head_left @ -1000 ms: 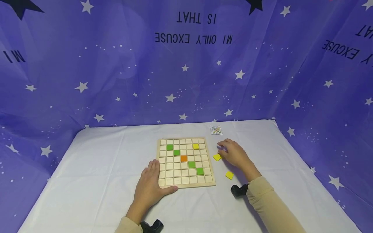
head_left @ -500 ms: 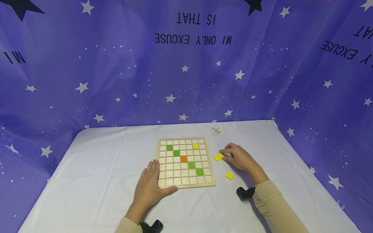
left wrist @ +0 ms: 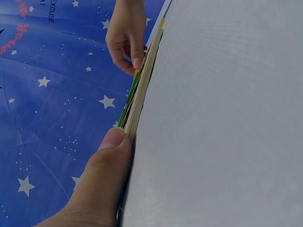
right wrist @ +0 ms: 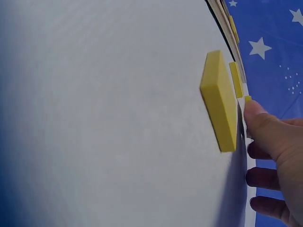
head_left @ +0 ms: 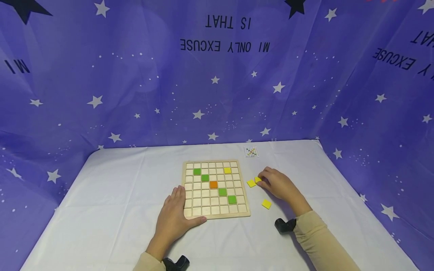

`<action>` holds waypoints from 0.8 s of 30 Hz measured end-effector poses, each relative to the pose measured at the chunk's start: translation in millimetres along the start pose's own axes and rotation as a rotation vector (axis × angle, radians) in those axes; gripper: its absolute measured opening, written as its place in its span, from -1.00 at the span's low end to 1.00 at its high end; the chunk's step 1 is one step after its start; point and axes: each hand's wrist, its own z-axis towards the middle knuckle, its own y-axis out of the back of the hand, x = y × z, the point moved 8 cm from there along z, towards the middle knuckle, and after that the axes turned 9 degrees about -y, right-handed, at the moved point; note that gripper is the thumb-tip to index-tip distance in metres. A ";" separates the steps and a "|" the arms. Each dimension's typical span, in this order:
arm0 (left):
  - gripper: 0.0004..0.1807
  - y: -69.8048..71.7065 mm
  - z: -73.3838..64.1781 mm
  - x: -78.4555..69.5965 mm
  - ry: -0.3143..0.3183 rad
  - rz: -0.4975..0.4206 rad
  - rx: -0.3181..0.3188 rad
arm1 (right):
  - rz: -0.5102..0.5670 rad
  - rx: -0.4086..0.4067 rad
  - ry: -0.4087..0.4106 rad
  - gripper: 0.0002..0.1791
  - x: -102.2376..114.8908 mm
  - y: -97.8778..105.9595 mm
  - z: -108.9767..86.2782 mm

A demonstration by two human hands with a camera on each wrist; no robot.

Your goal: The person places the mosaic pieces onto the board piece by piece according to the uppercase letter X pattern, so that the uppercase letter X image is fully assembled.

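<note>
R fingers (head_left: 266, 174) shifted right; wht tbl (head_left: 101, 210), starry bkdrp (head_left: 186, 86).

Beyond the board (head_left: 227, 216) a hand could pass. The left hand (head_left: 174, 214) blocks its near-left corner; yellow tiles (head_left: 266, 204) and the right hand (head_left: 278, 184) obstruct its right.

Right grip (head_left: 278, 183) farther from board (head_left: 225, 216)
</note>
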 end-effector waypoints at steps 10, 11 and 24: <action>0.48 -0.9 0.0 0.7 0.008 0.001 0.017 | 0.078 0.022 0.000 -0.61 29.3 0.5 11.2; 0.49 -1.2 0.2 1.0 0.009 0.000 0.022 | 0.081 0.022 0.009 -0.61 35.1 0.7 12.0; 0.49 -0.4 0.3 1.4 0.018 -0.004 0.031 | 0.057 0.030 0.138 -0.63 109.2 -7.3 28.6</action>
